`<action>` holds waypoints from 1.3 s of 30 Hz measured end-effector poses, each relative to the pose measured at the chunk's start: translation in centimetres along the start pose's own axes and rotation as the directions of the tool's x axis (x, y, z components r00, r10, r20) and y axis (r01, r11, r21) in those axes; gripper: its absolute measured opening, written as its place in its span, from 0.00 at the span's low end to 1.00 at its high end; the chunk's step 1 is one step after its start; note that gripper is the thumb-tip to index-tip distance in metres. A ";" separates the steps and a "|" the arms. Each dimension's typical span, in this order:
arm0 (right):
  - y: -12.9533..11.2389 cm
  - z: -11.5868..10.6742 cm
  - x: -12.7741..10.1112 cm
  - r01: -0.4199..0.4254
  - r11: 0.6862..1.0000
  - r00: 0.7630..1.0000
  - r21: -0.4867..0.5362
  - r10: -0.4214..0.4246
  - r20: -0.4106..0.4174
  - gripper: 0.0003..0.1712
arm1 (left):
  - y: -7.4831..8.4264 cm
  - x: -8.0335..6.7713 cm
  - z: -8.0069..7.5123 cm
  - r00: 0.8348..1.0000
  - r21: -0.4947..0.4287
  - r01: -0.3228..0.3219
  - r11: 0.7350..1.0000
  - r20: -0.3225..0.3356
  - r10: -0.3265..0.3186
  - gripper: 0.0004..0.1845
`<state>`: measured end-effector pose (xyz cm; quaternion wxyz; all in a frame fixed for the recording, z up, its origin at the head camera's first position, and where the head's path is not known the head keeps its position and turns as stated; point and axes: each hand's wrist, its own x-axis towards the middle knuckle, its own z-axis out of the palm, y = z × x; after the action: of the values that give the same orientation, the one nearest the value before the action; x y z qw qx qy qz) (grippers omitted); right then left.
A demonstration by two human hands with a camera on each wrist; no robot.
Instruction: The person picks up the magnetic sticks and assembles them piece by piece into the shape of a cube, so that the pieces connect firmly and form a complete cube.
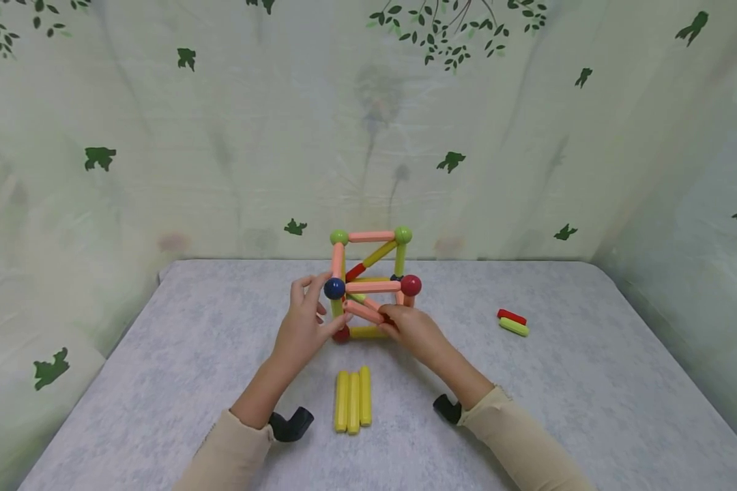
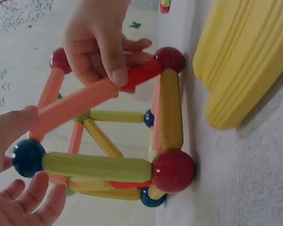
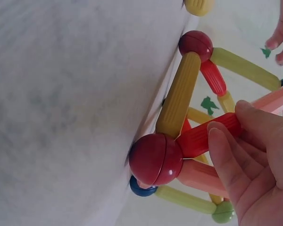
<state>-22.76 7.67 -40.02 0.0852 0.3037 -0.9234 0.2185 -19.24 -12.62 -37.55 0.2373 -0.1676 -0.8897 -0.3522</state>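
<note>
A box-like frame of magnetic building sticks and balls stands on the table, with a green ball [image 1: 402, 235] at its top right corner. My right hand [image 1: 414, 334] pinches a short red stick [image 3: 195, 141] between thumb and fingers. One end of this stick meets a red ball [image 3: 155, 159]; the other adjoins a pink stick [image 2: 78, 103] slanting across the near face. My left hand [image 1: 301, 320] is at the frame's left side, its thumb touching the pink stick's upper end. Its other fingers are spread beside the blue ball [image 2: 28, 158].
Three yellow sticks [image 1: 353, 402] lie side by side in front of the frame. To the right, a short red stick [image 1: 512, 317] lies beside a short green stick [image 1: 514, 327]. A leaf-patterned cloth [image 1: 233, 136] hangs behind the table [image 1: 589, 409].
</note>
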 end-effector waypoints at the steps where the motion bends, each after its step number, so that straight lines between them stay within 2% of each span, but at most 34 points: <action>1: -0.1 0.1 0.0 -0.012 1.000 1.000 0.004 0.012 -0.006 0.05 | -0.2 0.3 0.0 1.000 0.000 0.019 1.000 0.022 -0.019 0.35; 4: -0.3 0.2 0.1 -0.027 1.000 0.999 0.002 0.027 -0.024 0.06 | -0.6 0.8 0.1 0.998 -0.015 0.043 0.999 0.045 -0.042 0.33; 8: -0.5 0.2 0.0 -0.035 0.999 0.998 -0.010 0.035 -0.052 0.06 | -0.7 1.1 0.4 0.998 -0.062 0.058 0.996 0.029 -0.057 0.30; 16: -0.5 0.4 0.2 -0.039 0.998 0.996 -0.039 0.036 -0.083 0.06 | -0.5 1.4 0.5 0.995 -0.151 0.094 0.984 0.036 -0.090 0.29; 23: -0.6 0.6 0.3 -0.054 0.998 0.995 -0.039 0.050 -0.091 0.07 | -0.4 1.4 0.5 0.996 -0.127 0.088 0.988 0.022 -0.086 0.27; 29: -0.7 0.6 0.3 -0.077 0.996 0.992 -0.036 0.072 -0.104 0.07 | -0.5 1.4 0.7 0.999 -0.097 0.046 0.994 -0.013 -0.048 0.26; 31: -0.7 0.5 0.3 -0.066 0.997 0.993 -0.028 0.063 -0.100 0.08 | -0.5 1.3 0.7 0.999 -0.103 0.038 0.994 -0.023 -0.041 0.26; 33: -0.6 0.2 0.0 -0.018 1.000 0.992 -0.012 0.017 -0.124 0.10 | -0.5 1.2 0.7 0.999 -0.111 0.035 0.993 -0.028 -0.038 0.27; 35: -0.5 -0.3 -0.5 0.078 0.997 0.976 0.000 -0.077 -0.201 0.13 | -0.5 1.1 0.7 0.999 -0.118 0.037 0.992 -0.026 -0.041 0.27; 36: -0.3 -0.6 -0.8 0.133 0.991 0.957 -0.001 -0.129 -0.258 0.14 | -0.6 1.0 0.8 0.999 -0.120 0.041 0.992 -0.021 -0.044 0.27; 38: 0.0 -1.4 -1.3 0.217 0.976 0.891 -0.030 -0.211 -0.402 0.18 | -0.7 1.0 0.8 0.999 -0.130 0.051 0.990 -0.012 -0.053 0.26; 39: 0.3 -1.7 -1.4 0.234 0.971 0.856 -0.044 -0.227 -0.465 0.19 | -0.7 1.0 0.8 0.998 -0.135 0.059 0.989 -0.007 -0.061 0.25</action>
<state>-21.74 9.41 -39.01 0.3283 0.3509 -0.8311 0.2799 -20.59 -12.44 -37.90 0.2197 -0.1545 -0.8672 -0.4193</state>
